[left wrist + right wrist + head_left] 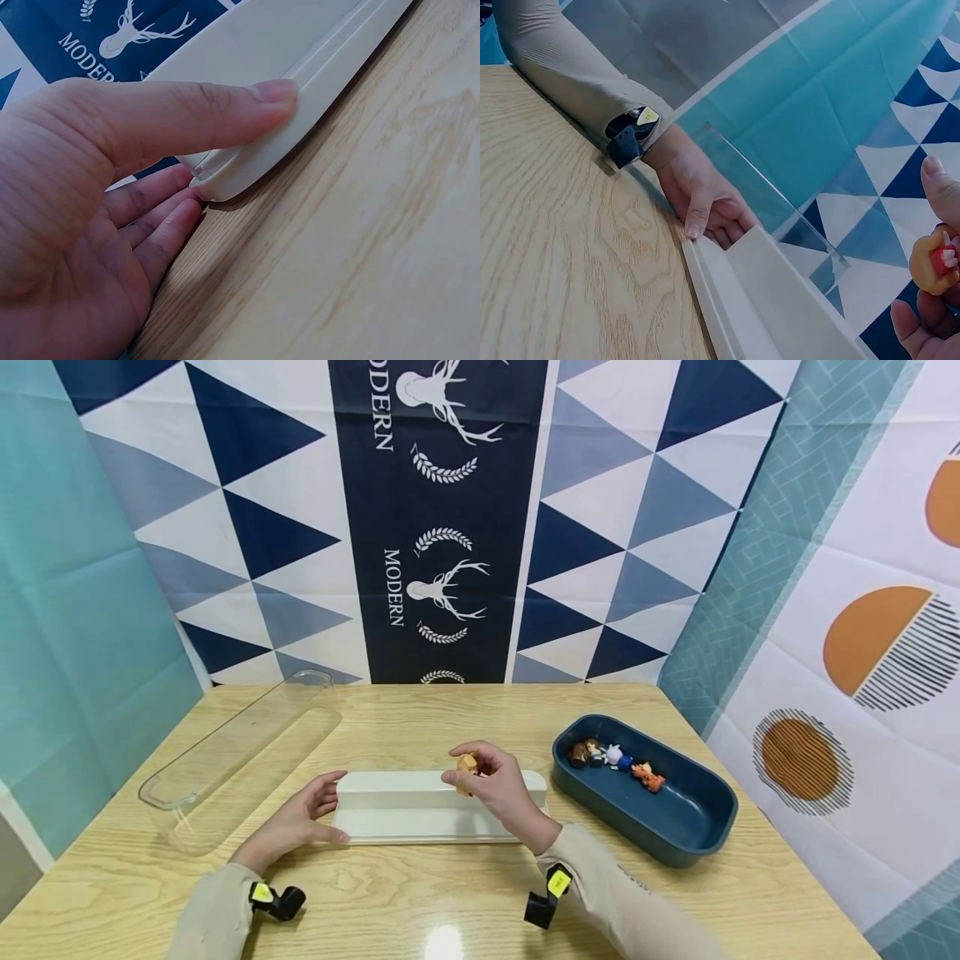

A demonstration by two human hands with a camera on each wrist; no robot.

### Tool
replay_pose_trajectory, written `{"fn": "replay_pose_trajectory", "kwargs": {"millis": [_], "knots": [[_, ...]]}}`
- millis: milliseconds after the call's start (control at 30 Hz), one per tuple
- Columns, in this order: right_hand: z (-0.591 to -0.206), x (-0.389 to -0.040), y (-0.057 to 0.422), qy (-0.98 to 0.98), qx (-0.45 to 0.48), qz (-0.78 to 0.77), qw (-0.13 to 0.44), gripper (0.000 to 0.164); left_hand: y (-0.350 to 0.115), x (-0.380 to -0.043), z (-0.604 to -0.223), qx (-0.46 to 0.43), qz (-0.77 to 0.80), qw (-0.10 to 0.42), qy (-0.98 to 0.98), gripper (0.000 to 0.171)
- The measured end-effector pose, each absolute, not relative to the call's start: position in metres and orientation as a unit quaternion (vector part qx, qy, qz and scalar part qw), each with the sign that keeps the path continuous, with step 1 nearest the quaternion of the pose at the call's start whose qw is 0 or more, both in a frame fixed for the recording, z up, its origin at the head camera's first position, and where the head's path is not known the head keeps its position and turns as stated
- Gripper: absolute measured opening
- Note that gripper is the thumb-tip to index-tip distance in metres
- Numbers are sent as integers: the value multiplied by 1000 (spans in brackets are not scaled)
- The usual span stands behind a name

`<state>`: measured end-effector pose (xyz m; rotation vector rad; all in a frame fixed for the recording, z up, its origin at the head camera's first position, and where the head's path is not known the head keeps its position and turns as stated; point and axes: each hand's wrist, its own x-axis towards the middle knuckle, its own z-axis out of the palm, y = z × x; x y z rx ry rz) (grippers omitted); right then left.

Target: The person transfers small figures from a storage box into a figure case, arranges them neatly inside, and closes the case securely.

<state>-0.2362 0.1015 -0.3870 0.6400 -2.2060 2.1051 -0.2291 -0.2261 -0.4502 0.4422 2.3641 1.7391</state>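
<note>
A white stepped display base (420,821) lies lengthwise on the table. My left hand (303,817) holds its left end, with the thumb (247,112) on the front lip and the fingertips at the end corner. Above the base's right half, my right hand (504,789) pinches a small toy figurine (467,764) between thumb and fingers. The figurine looks yellow-orange, with a red and white part visible in the right wrist view. Most of its body is hidden by the fingers. It appears to be held above the base's upper step.
On the right, a dark blue tray (693,837) contains several small figurines (615,757) towards its far end. A long clear plastic cover (247,752) lies on the left of the wooden table (360,910). Patterned cloths (442,527) hang behind and at the sides.
</note>
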Motion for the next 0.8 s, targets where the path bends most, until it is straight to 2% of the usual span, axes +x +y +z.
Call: {"fn": "replay_pose_trajectory", "kwargs": {"millis": [233, 567, 667, 800], "knots": [[-392, -237, 95, -710, 205, 674, 8, 23, -226, -229, -450, 151, 580, 85, 796, 104], [-390, -236, 87, -685, 215, 695, -36, 24, -226, -229, -449, 154, 578, 83, 797, 103], [-389, -236, 84, -677, 216, 701, -58, 24, -226, -230, -449, 157, 577, 82, 797, 102], [-388, -235, 83, -647, 218, 721, -117, 28, -226, -230, -449, 164, 577, 81, 796, 100]]}}
